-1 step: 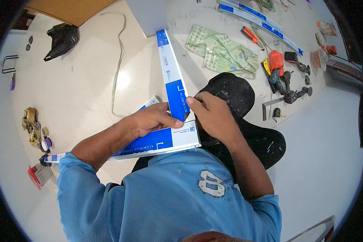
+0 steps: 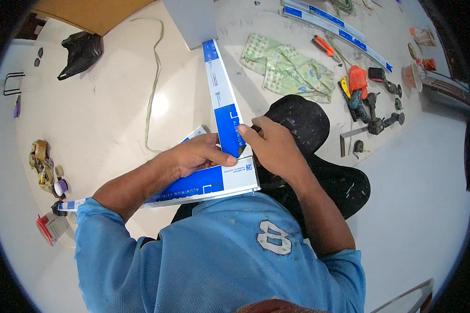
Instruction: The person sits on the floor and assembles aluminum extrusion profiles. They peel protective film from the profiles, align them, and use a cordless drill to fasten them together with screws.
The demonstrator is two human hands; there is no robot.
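Observation:
Two aluminium profiles wrapped in blue and white film meet at a corner close to my body. One profile point(image 2: 225, 120) runs away from me; the other profile point(image 2: 193, 187) lies across my lap toward the left. My left hand point(image 2: 201, 155) grips the corner, its thumb on the film and its fingers going underneath. At the right edge of the far-running profile, my right hand point(image 2: 273, 146) is closed, thumb pressed on that edge and fingers curled beside it. A small dark spot by the joint is too small to name. The undersides of the corner and several fingertips are hidden.
Right of my legs lie a cordless drill point(image 2: 373, 107), an angle grinder point(image 2: 384, 78), a metal square point(image 2: 344, 141) and an orange-handled tool point(image 2: 324, 46). A green patterned cloth point(image 2: 292, 68) and more wrapped profiles point(image 2: 329, 26) lie ahead. A black bag point(image 2: 81, 52) is far left.

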